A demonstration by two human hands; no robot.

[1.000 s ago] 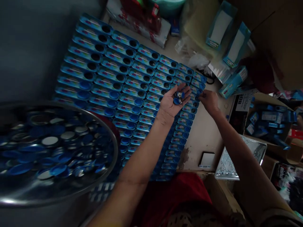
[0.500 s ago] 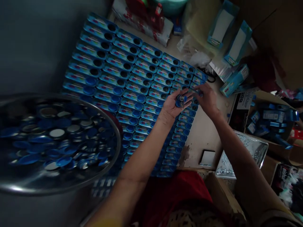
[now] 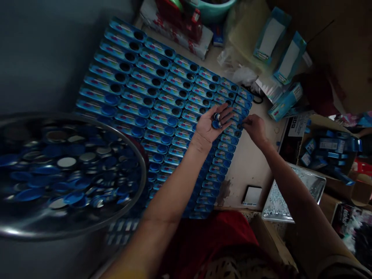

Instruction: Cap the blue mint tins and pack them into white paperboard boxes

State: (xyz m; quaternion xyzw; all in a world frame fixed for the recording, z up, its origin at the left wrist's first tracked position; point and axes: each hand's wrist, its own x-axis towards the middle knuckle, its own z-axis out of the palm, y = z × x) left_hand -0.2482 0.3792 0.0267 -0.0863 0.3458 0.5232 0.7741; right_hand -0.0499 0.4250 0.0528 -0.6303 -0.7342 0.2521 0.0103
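Currently left hand point(image 3: 207, 124) lies palm-up, fingers spread, blue caps point(image 3: 215, 124) on it; right hand point(image 3: 256, 128) pinches beside blue packs point(image 3: 167, 108), grip unclear.

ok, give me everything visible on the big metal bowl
The metal bowl is wide, round and shiny, with a smooth, bright rim and some dark red on its outer wall at the right. Its mouth faces the camera; the left picture edge cuts it off. Inside lie loose blue and silvery discs. It partly hides the tins. Neither hand touches it; what supports it isn't visible.
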